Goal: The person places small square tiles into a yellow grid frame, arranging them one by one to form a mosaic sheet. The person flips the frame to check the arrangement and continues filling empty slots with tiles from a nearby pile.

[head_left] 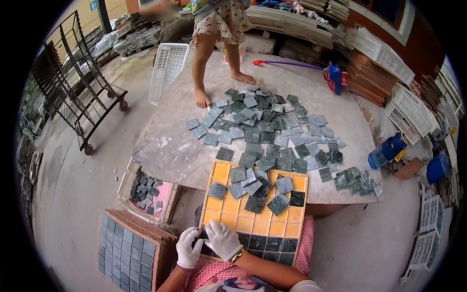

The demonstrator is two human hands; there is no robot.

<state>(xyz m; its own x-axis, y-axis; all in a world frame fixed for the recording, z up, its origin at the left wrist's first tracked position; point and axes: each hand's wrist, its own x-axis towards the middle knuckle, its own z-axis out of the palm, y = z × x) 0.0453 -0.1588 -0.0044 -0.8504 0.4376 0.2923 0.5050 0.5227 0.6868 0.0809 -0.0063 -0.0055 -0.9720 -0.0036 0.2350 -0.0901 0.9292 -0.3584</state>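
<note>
Outdoors on a concrete yard, a round stone-grey bench (165, 146) fills the middle of the view, with a metal trolley rack (73, 78) to its left and white plastic crates (408, 107) stacked to its right. Another person's bare feet (202, 100) stand on the far edge of the bench. Across its top lies a wide scatter of loose grey-green square tiles (272, 126). An orange grid tray (253, 219) rests tilted from the bench's near edge down to the person's lap — several loose tiles lie in its upper cells, and its bottom rows are filled with dark tiles (265, 243). On the floor to the left sits a stack of finished tile sheets (126, 248), beside a shallow basket of spare tiles (146, 192). Both hands wear white gloves: the left hand (187, 248) and right hand (221, 238) meet at the tray's lower left corner — fingers bent on the tiles there, though whether either grip clasps a tile I cannot tell.
</note>
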